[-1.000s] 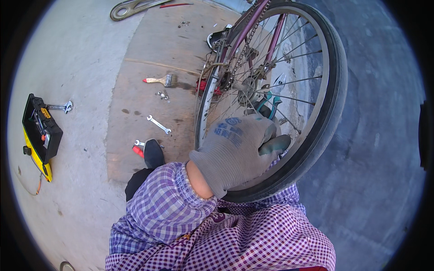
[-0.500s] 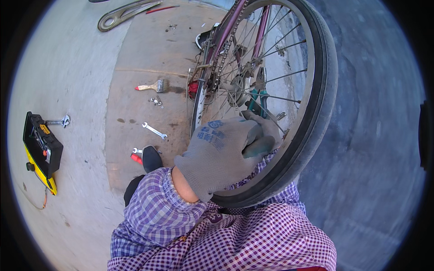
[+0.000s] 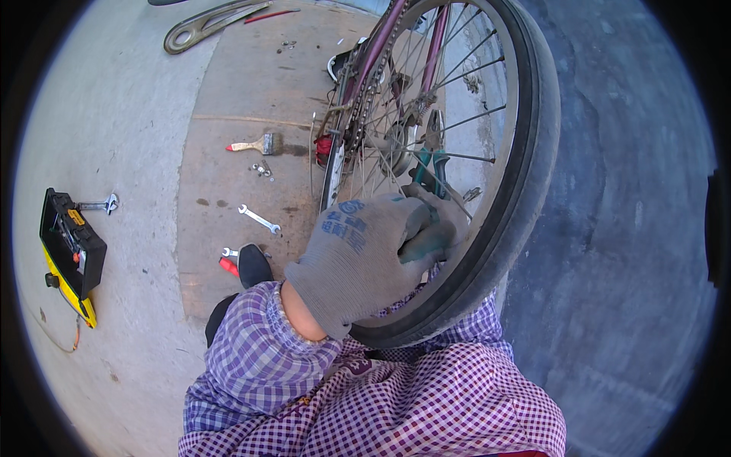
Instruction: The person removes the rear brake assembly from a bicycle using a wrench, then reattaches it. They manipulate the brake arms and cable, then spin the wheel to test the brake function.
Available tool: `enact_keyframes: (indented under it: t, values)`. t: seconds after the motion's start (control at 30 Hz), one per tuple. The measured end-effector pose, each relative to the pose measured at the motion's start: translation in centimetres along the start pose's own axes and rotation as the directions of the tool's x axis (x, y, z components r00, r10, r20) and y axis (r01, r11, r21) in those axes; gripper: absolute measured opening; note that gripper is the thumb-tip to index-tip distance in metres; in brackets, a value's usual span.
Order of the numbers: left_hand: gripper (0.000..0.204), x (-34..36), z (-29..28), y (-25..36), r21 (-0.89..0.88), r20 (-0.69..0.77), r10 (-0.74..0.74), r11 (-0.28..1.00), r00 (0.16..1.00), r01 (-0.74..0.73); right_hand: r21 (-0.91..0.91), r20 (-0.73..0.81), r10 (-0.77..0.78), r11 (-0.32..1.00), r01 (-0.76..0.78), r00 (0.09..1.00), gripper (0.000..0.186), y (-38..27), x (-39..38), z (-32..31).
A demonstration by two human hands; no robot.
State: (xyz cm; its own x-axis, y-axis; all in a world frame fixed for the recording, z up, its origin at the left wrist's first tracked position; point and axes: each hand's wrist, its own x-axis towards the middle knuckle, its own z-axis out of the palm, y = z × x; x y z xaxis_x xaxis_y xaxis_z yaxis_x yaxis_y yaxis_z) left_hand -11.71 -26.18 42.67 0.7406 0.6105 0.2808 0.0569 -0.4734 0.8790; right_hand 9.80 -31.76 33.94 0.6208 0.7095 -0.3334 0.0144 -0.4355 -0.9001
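Observation:
The bicycle wheel point(image 3: 525, 152), with its black tyre and thin spokes, rises in front of me. My left hand point(image 3: 354, 255), in a grey knitted glove with a darker coated palm, reaches across the wheel's near part with fingers curled together. What they pinch among the spokes is hidden. Behind the spokes, my right hand point(image 3: 451, 217), also gloved and partly covered, is closed around pliers point(image 3: 439, 164) with teal handles. The jaws point up toward the wheel hub point(image 3: 396, 148). The chain point(image 3: 373, 91) and purple frame point(image 3: 430, 61) lie beyond.
A paintbrush point(image 3: 259, 144), small metal parts point(image 3: 261, 168) and an open-end wrench point(image 3: 259, 218) lie on the brown board point(image 3: 221, 167). A black-and-yellow toolbox point(image 3: 72, 251) stands at the left beside an adjustable wrench point(image 3: 99, 204). A handsaw point(image 3: 202, 29) lies far left. My shoe point(image 3: 254, 266) is near.
The wheel, both hands and the pliers have shifted slightly left together. Tools on the floor have stayed in place.

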Motion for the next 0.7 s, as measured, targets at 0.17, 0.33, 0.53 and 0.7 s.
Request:
enact_keyframes:
  t: [0.17, 0.33, 0.53, 0.7]
  values:
    - [0.026, -0.7, 0.4, 0.5, 0.013, -0.013, -0.046, 0.999, 0.999, 0.046, 0.224, 0.001, -0.046, 0.973, 0.045, 0.999, 0.032, 3.1, 1.0, -0.3]
    - [0.026, -1.1, 0.9, 0.7, -0.01, -0.061, -0.026, 1.0, 0.998, 0.026, 0.449, 0.141, -0.094, 0.893, 0.022, 0.986, 0.033, 4.5, 1.7, -0.7]
    - [0.025, -2.1, 1.2, 0.5, -0.001, -0.071, -0.015, 1.0, 0.997, 0.015, 0.329, 0.187, -0.138, 0.942, 0.07, 0.973, 0.045, 4.9, 0.6, -1.4]
    - [0.025, -4.2, 0.9, 0.1, 0.009, -0.078, -0.033, 0.999, 0.996, 0.033, 0.619, 0.305, -0.251, 0.785, 0.009, 0.919, 0.046, 6.4, -0.2, -0.6]
